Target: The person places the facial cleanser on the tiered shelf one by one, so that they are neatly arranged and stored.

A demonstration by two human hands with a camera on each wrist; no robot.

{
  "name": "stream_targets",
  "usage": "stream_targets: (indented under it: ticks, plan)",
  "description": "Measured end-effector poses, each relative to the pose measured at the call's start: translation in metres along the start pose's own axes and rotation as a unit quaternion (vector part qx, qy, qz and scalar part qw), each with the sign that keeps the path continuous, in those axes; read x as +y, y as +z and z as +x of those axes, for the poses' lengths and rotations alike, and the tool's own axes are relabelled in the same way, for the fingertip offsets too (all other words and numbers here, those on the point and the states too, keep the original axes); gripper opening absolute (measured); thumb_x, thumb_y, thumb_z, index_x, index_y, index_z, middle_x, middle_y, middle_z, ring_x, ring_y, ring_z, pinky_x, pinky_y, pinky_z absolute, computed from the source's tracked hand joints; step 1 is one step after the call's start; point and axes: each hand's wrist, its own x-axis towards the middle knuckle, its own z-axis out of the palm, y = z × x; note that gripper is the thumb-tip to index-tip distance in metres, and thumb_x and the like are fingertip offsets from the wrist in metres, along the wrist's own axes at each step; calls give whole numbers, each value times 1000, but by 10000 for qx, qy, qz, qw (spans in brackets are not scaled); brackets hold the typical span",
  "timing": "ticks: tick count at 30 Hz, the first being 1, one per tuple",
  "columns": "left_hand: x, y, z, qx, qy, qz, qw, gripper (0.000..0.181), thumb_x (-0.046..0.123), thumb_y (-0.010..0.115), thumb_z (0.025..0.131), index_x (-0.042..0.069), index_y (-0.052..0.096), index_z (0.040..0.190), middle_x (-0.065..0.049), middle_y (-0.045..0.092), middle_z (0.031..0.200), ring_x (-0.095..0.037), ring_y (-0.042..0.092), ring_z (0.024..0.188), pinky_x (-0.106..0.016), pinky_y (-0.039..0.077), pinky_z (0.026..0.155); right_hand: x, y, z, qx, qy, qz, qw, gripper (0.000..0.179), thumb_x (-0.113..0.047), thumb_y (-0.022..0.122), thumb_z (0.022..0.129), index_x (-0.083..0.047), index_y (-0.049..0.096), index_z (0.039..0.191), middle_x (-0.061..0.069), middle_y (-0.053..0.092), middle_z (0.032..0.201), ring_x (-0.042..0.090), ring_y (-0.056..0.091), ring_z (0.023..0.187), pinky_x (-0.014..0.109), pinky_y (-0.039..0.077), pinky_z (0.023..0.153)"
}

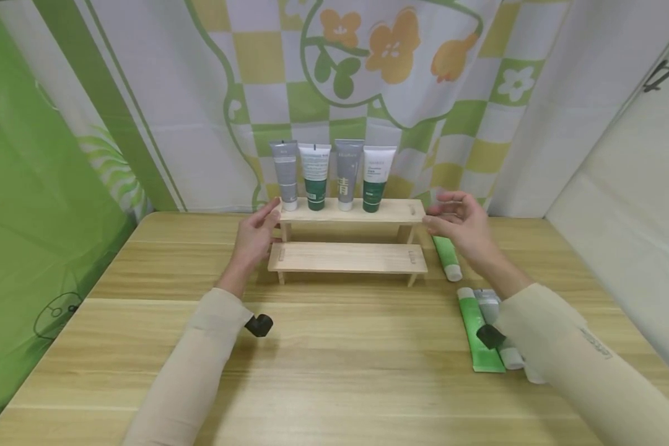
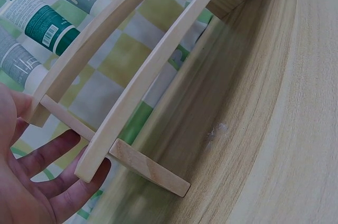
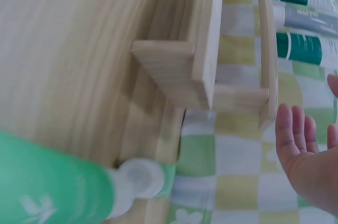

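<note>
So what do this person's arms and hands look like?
The left hand and right hand are ungloved. The left sleeve and right sleeve are long and cream-coloured, the right one with small dark lettering. A small black fitting shows at each cuff.

Both sleeved arms [image 1: 186,365] reach forward, the left hand [image 1: 253,236] with fingers [image 2: 48,155] apart, the right hand [image 1: 464,224] loosely bent.

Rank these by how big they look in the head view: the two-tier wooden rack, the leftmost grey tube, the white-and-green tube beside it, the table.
1. Table
2. Two-tier wooden rack
3. Leftmost grey tube and white-and-green tube: too alike to rank.
</note>
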Motion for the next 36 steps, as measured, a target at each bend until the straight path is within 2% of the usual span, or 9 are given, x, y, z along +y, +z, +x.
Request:
stream_targets:
  ticks: [4, 7, 11, 15, 21, 24, 27, 31, 36]
  plan:
    - [-1, -1, 0, 27, 53, -7, 10000, 42, 37, 52, 106, 34, 52, 147, -13, 54, 145, -30, 65, 91, -22, 49, 52, 7, -13, -7, -118, 113, 92, 9998, 37, -1, 69, 94, -14, 47, 120, 14, 54, 113, 9, 65, 92, 28, 59, 79]
    - [-2, -1, 1, 58, 80, -65, 9999, 41, 36, 53, 106, 33, 53, 147, -13, 56, 142, -26, 64, 89, -23, 52, 57, 13, -21, -11, -226, 289, 34, 9993, 36, -2, 68, 95, -13, 47, 122, 14, 53, 116, 10, 64, 94, 31, 59, 82]
    - [-3, -2, 1, 65, 110, -59, 9999, 41, 35, 52, 106, 31, 52, 147, -14, 56, 141, -26, 64, 89, -26, 54, 62, 23, -31, -12, -444, 660, -195, 9966, 45, -4, 68, 96, 0, 45, 135, 12, 55, 115, 11, 64, 94, 37, 59, 84]
    - [-2, -1, 0, 74, 127, 17, 9999, 41, 35, 52, 106, 32, 52, 147, -13, 55, 143, -29, 64, 92, -25, 53, 60, 30, -40, -12, -795, 1102, -496, 9895, 62, -9, 66, 98, 9, 34, 147, 9, 56, 115, 12, 65, 94, 41, 58, 88]
    - [-2, -1, 0, 63, 134, -3, 9999, 42, 35, 52, 106, 31, 52, 147, -13, 54, 144, -32, 65, 94, -22, 51, 54, 40, -56, -8, -1166, 1897, -352, 9742, 73, -19, 63, 101, 4, 21, 155, 28, 40, 142, 38, 53, 123, 41, 56, 92]
    - [-2, 0, 0, 46, 141, 24, 9999, 42, 36, 52, 106, 31, 51, 148, -13, 53, 146, -30, 64, 91, -22, 49, 51, 45, -65, -6, -1257, 2210, -267, 9668, 79, -23, 66, 100, 3, 18, 157, 31, 32, 150, 43, 48, 127, 43, 55, 93]
    - [-1, 0, 1, 45, 119, 30, 9999, 43, 38, 53, 105, 31, 51, 148, -12, 54, 145, -28, 65, 85, -21, 44, 46, 49, -74, -4, -1316, 2360, -378, 9621, 82, -25, 68, 98, 4, 18, 157, 30, 39, 146, 36, 57, 119, 43, 55, 92]
    - [-2, 1, 1, 53, 120, 20, 9999, 43, 38, 53, 105, 31, 52, 148, -13, 55, 144, -28, 65, 82, -18, 41, 43, 55, -84, 2, -1317, 2522, -531, 9572, 84, -25, 70, 97, 5, 18, 156, 18, 58, 128, 25, 64, 105, 43, 56, 91]
    - [-2, 0, 0, 34, 139, 40, 9999, 43, 38, 53, 105, 31, 52, 148, -12, 51, 148, -31, 65, 89, -19, 43, 45, 59, -89, 9, -1331, 2721, -742, 9501, 85, -25, 68, 98, 6, 14, 156, 17, 61, 121, 24, 65, 102, 43, 56, 90]
